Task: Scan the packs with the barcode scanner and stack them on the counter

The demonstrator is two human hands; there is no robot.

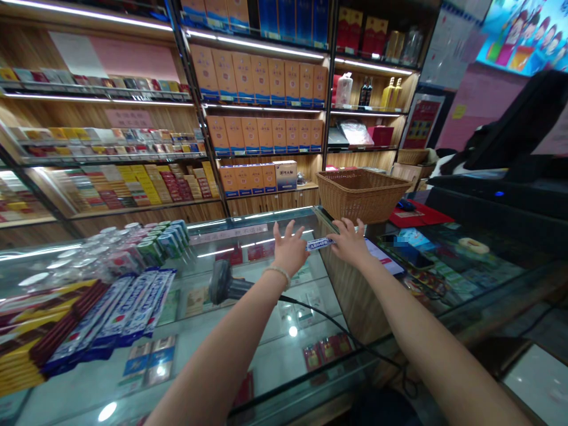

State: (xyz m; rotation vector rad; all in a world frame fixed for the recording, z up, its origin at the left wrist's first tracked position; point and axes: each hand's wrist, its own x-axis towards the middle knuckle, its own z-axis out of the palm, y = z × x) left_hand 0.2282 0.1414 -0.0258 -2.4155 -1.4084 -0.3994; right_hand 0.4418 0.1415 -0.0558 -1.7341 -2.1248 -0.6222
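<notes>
Glass-topped counter (195,331): barcode scanner (220,283), left of the fingers (277,234) and nearer; blue-and-white packets (133,305), farther left; wicker basket (364,195), beyond and right; red mat (421,216), farther right.

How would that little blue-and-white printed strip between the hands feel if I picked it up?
The little blue-and-white printed strip is probably light: it is small, and the left hand and right hand seem to hold only its ends. It may be fairly stiff, since it spans straight between them without obvious sagging.
</notes>
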